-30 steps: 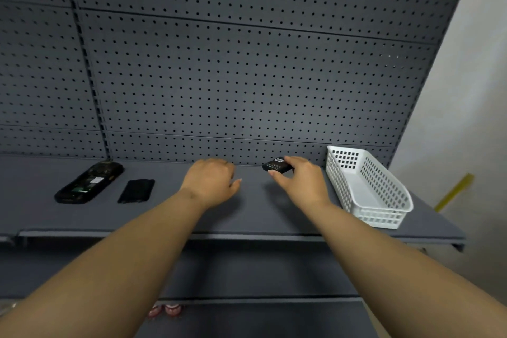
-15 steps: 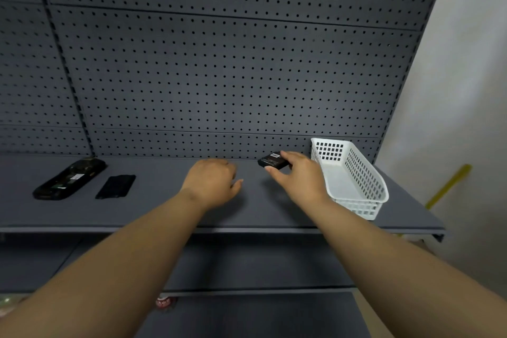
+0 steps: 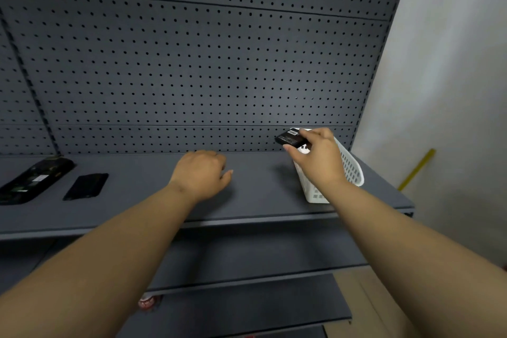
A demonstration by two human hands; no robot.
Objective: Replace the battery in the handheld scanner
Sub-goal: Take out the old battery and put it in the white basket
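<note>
- Battery (image 3: 290, 138): a small, flat black pack with a white label on its top face, pinched in my right hand (image 3: 318, 158) between thumb below and fingers on top, lifted over the near-left corner of the white basket (image 3: 352, 170) at the shelf's right end.
- It looks stiff and light, a rigid slab with smooth faces. I judge it could slip if held by the flat sides alone, so gripping across its short edges seems the safer hold.
- My left hand (image 3: 201, 174) hovers low over the middle of the shelf (image 3: 153, 195), fingers loosely curled, holding nothing.
- Scanner (image 3: 33, 178) lies at the far left end of the shelf, back up with its compartment open. I can see a label inside it, but not whether any pack sits there.
- Just beside it, to its right, lies a flat black piece (image 3: 87, 186); I take it for the back cover, though it could be another pack.
- Scanner and battery are well apart, with my left hand between them.
- The shelf is dark grey, smooth and matt, so dark parts show poorly against it.
- Behind it stands a grey pegboard (image 3: 192, 63) with no hooks; lower shelves step out below, and a pale wall (image 3: 452, 77) closes the right side.
</note>
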